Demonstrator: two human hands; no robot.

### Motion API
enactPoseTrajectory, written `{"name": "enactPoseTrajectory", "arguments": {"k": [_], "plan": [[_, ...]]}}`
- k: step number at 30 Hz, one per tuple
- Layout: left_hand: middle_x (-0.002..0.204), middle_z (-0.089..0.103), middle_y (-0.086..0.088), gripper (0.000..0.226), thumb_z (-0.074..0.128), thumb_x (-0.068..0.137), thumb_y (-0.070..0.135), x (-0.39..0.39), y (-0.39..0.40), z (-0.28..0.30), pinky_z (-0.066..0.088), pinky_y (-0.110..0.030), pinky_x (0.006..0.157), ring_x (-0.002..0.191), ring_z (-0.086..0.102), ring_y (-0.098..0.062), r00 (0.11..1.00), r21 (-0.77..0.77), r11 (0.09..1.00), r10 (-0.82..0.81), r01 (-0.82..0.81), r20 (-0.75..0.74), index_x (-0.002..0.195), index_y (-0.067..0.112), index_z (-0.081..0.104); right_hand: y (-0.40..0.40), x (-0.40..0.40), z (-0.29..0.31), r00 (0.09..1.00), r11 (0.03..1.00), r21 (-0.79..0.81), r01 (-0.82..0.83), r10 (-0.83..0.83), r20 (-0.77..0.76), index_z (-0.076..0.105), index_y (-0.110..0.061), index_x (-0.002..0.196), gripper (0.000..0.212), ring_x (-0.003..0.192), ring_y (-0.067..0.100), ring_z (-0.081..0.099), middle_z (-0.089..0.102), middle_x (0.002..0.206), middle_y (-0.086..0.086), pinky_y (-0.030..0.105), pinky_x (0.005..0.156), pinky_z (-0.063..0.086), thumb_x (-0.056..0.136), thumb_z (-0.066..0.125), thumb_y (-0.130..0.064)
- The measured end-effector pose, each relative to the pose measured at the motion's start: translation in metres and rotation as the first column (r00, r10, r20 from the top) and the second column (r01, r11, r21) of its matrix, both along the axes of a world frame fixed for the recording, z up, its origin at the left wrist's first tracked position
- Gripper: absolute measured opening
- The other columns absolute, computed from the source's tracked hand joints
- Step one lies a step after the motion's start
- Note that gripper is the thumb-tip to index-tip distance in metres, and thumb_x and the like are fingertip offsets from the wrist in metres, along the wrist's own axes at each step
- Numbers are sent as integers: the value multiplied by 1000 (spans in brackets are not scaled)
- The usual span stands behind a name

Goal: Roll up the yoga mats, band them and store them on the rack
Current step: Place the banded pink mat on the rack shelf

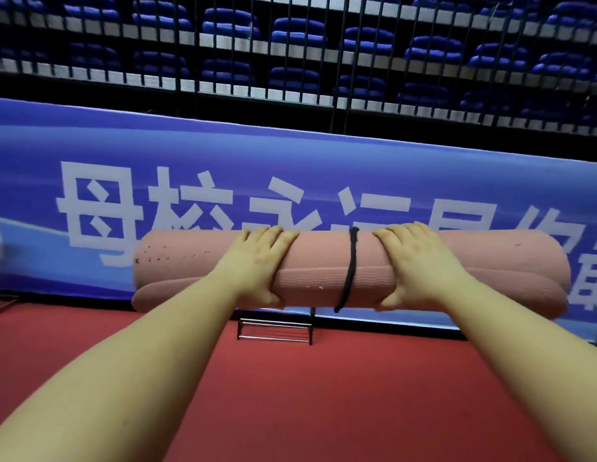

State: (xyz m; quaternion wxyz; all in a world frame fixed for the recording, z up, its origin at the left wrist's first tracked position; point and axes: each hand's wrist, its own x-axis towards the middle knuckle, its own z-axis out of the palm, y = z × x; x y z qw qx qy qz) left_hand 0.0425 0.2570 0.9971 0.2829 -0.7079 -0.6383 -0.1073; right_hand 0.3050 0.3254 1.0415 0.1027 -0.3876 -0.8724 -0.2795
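Rolled pink yoga mat (pixel 323 278), black band (pixel 352 266) around it, held level crosswise above the red floor (pixel 307 395). Left hand (pixel 257 265) and right hand (pixel 420 265) grasp it symmetrically; metal rack (pixel 275 330) lies directly below-ahead.

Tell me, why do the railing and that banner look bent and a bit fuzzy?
Head view: the wide-angle lens bows the railing and blue banner into slanted curves; motion blur softens the banner's lettering and the pink rolled mat ends; the blue seats sit dim; the hands and black band look sharper.
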Motion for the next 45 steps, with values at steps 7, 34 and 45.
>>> {"name": "enactPoseTrajectory", "arguments": {"k": [7,34,45], "plan": [[150,23,-2,120,72,56,64,-54,68,-28,22,-41,110,135,25,-21,999,-89,995,34,-37,-40,149,24,7,74,-53,-40,1000,996,-91,3,-3,5,19,-22,146,121,128,19,33,34,143,-3,31,111,17,50,66,-79],[147,26,-1,121,75,55,63,-305,555,-154,21,-37,110,133,27,-22,998,-375,927,32,-13,45,148,22,11,569,-309,-180,1000,918,-396,7,-6,3,16,-20,148,119,133,19,29,28,146,-1,31,113,18,56,72,-70],[149,22,-1,119,74,59,62,-277,815,-181,16,-45,114,136,23,-22,995,-442,897,41,3,89,149,22,6,822,-280,-193,997,899,-432,66,-43,63,19,-18,147,120,134,19,28,29,146,-1,33,115,16,54,74,-69]]}}
